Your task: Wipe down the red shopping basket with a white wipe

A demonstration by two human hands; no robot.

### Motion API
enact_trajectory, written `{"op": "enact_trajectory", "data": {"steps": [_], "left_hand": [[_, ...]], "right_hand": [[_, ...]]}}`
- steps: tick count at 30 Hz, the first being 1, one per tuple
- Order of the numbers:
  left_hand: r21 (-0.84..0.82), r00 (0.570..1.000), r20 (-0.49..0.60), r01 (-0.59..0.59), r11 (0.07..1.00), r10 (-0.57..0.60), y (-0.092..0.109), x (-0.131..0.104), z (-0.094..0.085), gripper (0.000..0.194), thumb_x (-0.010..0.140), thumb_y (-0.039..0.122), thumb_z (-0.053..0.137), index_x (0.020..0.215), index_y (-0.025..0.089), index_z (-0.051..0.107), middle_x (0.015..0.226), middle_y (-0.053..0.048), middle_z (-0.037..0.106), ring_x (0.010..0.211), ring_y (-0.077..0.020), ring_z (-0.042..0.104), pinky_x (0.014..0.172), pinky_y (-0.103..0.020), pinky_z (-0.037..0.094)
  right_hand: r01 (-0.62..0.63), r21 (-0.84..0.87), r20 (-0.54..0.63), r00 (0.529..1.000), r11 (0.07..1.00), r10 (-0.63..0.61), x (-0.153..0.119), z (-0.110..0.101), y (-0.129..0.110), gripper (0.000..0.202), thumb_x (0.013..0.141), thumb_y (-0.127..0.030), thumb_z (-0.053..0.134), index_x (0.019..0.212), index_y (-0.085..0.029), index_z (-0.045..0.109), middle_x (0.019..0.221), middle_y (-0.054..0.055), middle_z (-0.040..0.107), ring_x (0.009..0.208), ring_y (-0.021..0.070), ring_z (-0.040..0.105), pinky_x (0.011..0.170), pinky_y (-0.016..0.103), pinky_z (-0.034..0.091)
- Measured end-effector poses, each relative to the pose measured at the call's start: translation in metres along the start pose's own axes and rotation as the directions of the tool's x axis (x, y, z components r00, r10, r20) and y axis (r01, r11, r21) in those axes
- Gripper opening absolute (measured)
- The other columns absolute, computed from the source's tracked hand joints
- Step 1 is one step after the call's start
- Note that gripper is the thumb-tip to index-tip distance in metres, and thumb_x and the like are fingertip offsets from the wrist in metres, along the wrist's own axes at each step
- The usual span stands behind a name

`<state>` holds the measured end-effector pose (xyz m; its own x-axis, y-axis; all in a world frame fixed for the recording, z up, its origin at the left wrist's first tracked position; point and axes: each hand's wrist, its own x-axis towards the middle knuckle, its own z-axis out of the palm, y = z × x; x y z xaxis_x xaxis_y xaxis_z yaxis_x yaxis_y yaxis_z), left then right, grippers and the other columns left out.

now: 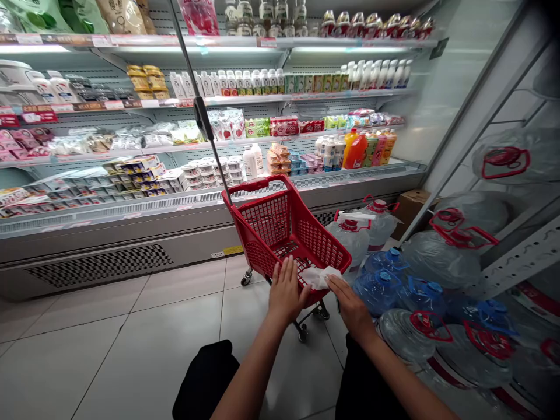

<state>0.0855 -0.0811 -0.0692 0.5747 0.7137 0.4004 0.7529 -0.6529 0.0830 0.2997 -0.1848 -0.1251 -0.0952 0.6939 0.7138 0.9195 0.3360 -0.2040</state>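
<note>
A small red shopping cart (324, 236) with a pole rising from its handle end stands on the tiled floor. My left hand (286, 289) lies flat against the near end of the basket, its fingers stretched out and nothing held in it. A crumpled white cloth or tissue (317, 277) rests over the near right rim. My right hand (352, 306) has its fingers on the right end of this white piece, pressing or gripping it at the rim.
Behind the cart runs a refrigerated display (188, 216) with dairy goods and drinks on its shelves. Large water bottles (411, 335) crowd the floor at the right, close to my right forearm. A cardboard box (409, 213) sits behind them. My knees show at the bottom.
</note>
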Motion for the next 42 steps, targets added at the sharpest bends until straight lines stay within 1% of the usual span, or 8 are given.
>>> {"op": "enact_trajectory", "data": {"steps": [4, 10, 16, 22, 25, 30, 33, 42], "left_hand": [[-0.019, 0.998, -0.039, -0.043, 0.999, 0.042, 0.016, -0.009, 0.012, 0.073, 0.107, 0.058, 0.034, 0.163, 0.012, 0.034, 0.174, -0.012, 0.024, 0.162, -0.0256, 0.022, 0.131, -0.048, 0.025], [0.014, 0.998, -0.058, -0.025, 1.000, 0.026, -0.002, -0.010, 0.012, 0.079, 0.105, 0.059, 0.039, 0.168, 0.014, 0.020, 0.174, -0.012, 0.025, 0.162, -0.0267, 0.022, 0.132, -0.051, 0.022], [0.063, 0.996, -0.058, -0.062, 0.996, 0.065, -0.025, -0.018, 0.000, 0.080, 0.105, 0.060, 0.039, 0.169, 0.019, 0.016, 0.174, -0.009, 0.023, 0.161, -0.0250, 0.025, 0.133, -0.051, 0.015], [0.087, 0.998, -0.057, -0.005, 0.996, 0.010, -0.045, -0.024, -0.009, 0.078, 0.105, 0.058, 0.040, 0.168, 0.016, 0.021, 0.173, -0.012, 0.026, 0.161, -0.0266, 0.025, 0.133, -0.052, 0.017], [0.086, 0.997, -0.068, 0.034, 0.996, -0.028, -0.042, -0.027, -0.006, 0.082, 0.103, 0.058, 0.045, 0.167, 0.011, 0.022, 0.171, -0.016, 0.030, 0.161, -0.0299, 0.025, 0.132, -0.054, 0.018], [0.053, 0.998, -0.055, -0.037, 0.998, 0.040, -0.037, -0.038, -0.007, 0.091, 0.099, 0.054, 0.052, 0.169, 0.014, 0.009, 0.172, -0.014, 0.029, 0.161, -0.0303, 0.023, 0.132, -0.054, 0.017], [0.050, 0.998, -0.044, -0.034, 0.998, 0.036, -0.050, -0.045, -0.018, 0.097, 0.099, 0.059, 0.051, 0.170, 0.017, 0.000, 0.173, -0.012, 0.027, 0.161, -0.0289, 0.023, 0.132, -0.052, 0.016], [0.085, 1.000, -0.024, 0.000, 0.996, 0.003, -0.080, -0.050, -0.035, 0.095, 0.101, 0.066, 0.046, 0.169, 0.025, -0.005, 0.174, -0.009, 0.026, 0.160, -0.0265, 0.026, 0.133, -0.052, 0.004]], "right_hand": [[0.028, -0.013, 0.028, 0.999, 1.000, -0.027, 0.009, 0.009, -0.036, 0.072, 0.100, -0.002, 0.037, 0.168, -0.023, 0.025, 0.155, 0.010, 0.057, 0.145, 0.0248, 0.053, 0.118, 0.048, 0.051], [0.093, -0.001, 0.058, 0.994, 0.996, -0.093, 0.031, 0.020, -0.051, 0.058, 0.105, -0.017, 0.052, 0.162, -0.020, 0.040, 0.144, 0.013, 0.066, 0.135, 0.0273, 0.062, 0.116, 0.050, 0.053], [0.247, 0.017, 0.079, 0.966, 0.969, -0.247, 0.035, 0.017, -0.014, 0.059, 0.104, -0.005, 0.045, 0.160, -0.024, 0.044, 0.145, 0.008, 0.066, 0.135, 0.0224, 0.063, 0.115, 0.043, 0.055], [0.119, -0.106, 0.031, 0.993, 0.987, -0.116, 0.033, -0.002, 0.039, 0.059, 0.102, -0.002, 0.037, 0.154, -0.024, 0.054, 0.143, 0.007, 0.068, 0.132, 0.0245, 0.065, 0.117, 0.038, 0.051], [0.112, -0.087, 0.020, 0.994, 0.990, -0.110, 0.036, 0.012, 0.018, 0.056, 0.102, -0.003, 0.040, 0.153, -0.023, 0.054, 0.139, 0.008, 0.071, 0.129, 0.0251, 0.067, 0.114, 0.039, 0.054], [0.211, 0.008, 0.051, 0.976, 0.978, -0.211, 0.044, 0.053, -0.058, 0.053, 0.102, -0.008, 0.051, 0.154, -0.023, 0.054, 0.145, 0.009, 0.066, 0.135, 0.0245, 0.063, 0.114, 0.043, 0.055], [0.279, 0.058, 0.059, 0.958, 0.959, -0.282, 0.052, 0.059, -0.072, 0.050, 0.103, -0.009, 0.053, 0.151, -0.022, 0.057, 0.145, 0.008, 0.066, 0.136, 0.0230, 0.062, 0.116, 0.043, 0.053], [0.278, 0.075, 0.082, 0.955, 0.957, -0.284, 0.058, 0.023, 0.005, 0.057, 0.103, -0.002, 0.045, 0.154, -0.026, 0.052, 0.142, 0.005, 0.069, 0.136, 0.0208, 0.062, 0.120, 0.047, 0.050]]}}
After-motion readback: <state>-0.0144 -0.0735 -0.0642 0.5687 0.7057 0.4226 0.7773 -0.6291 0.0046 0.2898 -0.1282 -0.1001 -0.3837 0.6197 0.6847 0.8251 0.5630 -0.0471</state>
